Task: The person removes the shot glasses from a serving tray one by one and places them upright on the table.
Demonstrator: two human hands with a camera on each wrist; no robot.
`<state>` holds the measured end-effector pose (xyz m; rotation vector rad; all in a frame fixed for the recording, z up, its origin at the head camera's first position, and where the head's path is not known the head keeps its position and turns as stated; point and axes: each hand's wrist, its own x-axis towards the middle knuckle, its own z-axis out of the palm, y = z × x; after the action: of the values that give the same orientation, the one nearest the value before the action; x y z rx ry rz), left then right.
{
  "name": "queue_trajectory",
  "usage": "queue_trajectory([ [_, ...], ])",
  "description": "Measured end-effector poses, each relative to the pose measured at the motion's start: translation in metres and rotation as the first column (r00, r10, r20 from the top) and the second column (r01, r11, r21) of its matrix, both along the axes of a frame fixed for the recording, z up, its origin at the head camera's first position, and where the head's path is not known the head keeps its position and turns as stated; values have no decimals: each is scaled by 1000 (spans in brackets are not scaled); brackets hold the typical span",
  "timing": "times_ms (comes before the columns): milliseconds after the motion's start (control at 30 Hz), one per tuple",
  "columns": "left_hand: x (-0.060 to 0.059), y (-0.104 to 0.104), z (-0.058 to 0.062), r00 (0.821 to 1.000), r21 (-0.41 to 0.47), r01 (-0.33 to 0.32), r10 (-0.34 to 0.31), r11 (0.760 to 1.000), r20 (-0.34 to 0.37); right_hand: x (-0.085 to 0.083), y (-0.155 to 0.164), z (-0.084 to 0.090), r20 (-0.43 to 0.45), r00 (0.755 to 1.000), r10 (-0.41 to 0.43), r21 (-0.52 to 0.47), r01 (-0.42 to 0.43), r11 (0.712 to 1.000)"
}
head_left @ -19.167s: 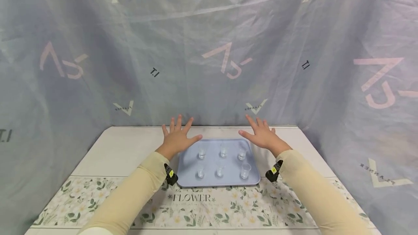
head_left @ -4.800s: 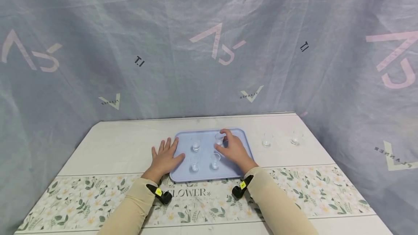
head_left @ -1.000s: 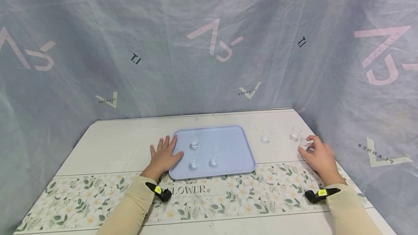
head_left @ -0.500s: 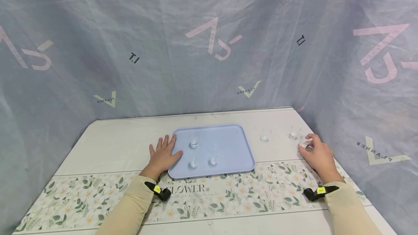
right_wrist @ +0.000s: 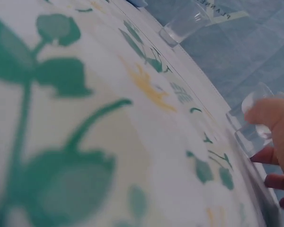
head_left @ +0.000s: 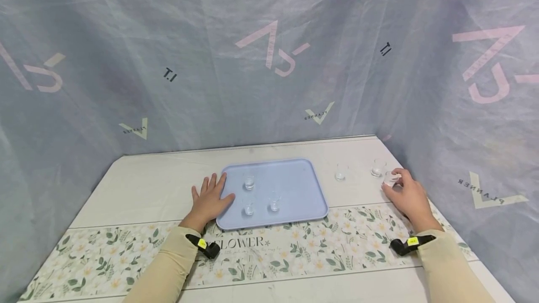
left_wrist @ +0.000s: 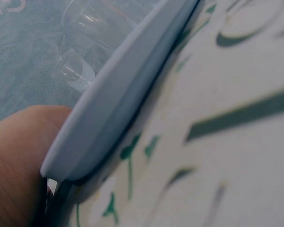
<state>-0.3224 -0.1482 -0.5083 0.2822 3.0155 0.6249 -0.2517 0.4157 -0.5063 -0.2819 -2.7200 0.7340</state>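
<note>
Fingers of the right hand (head_left: 407, 196), at lower right of the frame, pinch a small clear glass (head_left: 391, 177) standing just beside another glass (head_left: 377, 167); best to let go gently, without knocking its neighbour. Farther left, the left hand (head_left: 209, 201) lies flat, steadying the blue tray (head_left: 294, 186).

held glass (right_wrist: 255, 124) partly behind fingers (right_wrist: 274, 118), tray (left_wrist: 128, 90) cut by frame, tablecloth print blurred

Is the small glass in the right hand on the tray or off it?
Off it. The right hand pinches the small glass on the table right of the blue tray, beside two other glasses.
</note>
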Motion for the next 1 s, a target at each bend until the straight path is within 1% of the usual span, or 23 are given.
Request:
queue_trajectory([
  [133,0,-1,-1,1000,6,0,0,1000,4,-3,-3,9,-4,1000,12,-10,-13,1000],
  [300,-2,-2,-4,1000,-2,0,0,1000,16,-8,-12,23,-109,993,33,3,-33,999],
  [500,-2,-1,-3,1000,8,4,-4,1000,17,-16,-31,34,-225,969,101,34,-96,995],
  [600,-1,0,-3,1000,9,1,-2,1000,17,-20,-42,35,-261,958,122,43,-115,992],
  [700,-1,0,-2,1000,7,-1,1,1000,10,-23,-53,36,-268,953,143,44,-136,990],
  [833,-1,0,-1,1000,5,-3,3,1000,6,-25,-69,34,-254,949,187,46,-181,982],
  [1000,-1,-1,-1,1000,6,-2,2,1000,10,-30,-94,34,-257,928,269,74,-259,963],
])
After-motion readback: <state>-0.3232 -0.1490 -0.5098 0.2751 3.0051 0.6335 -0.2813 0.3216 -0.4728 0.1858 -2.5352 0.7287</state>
